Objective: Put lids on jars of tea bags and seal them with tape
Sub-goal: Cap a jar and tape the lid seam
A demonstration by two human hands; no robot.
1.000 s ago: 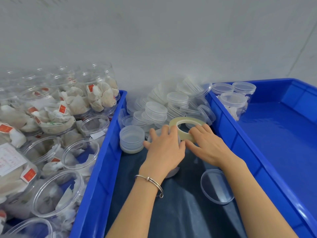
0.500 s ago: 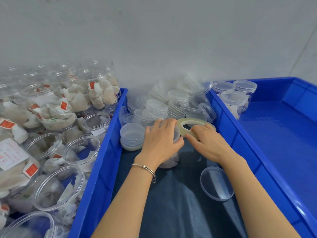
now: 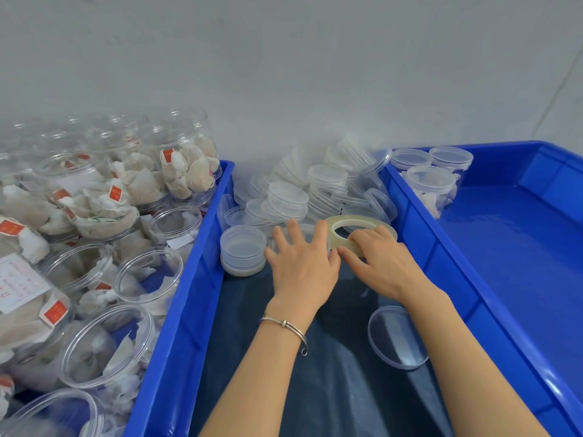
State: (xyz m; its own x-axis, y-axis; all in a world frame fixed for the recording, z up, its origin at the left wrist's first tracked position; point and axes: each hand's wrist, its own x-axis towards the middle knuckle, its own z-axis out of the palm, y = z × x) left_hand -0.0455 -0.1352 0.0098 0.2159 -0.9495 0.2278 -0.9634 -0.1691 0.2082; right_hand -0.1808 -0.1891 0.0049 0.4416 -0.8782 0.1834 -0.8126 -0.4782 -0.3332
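My left hand (image 3: 303, 269) sits spread on the jar lid (image 3: 298, 234). My right hand (image 3: 383, 266) pinches the tape roll (image 3: 362, 223), right beside my left fingertips.

L hand (image 3: 303, 266) on jar lid, R hand (image 3: 383, 263) grips tape roll (image 3: 362, 227)
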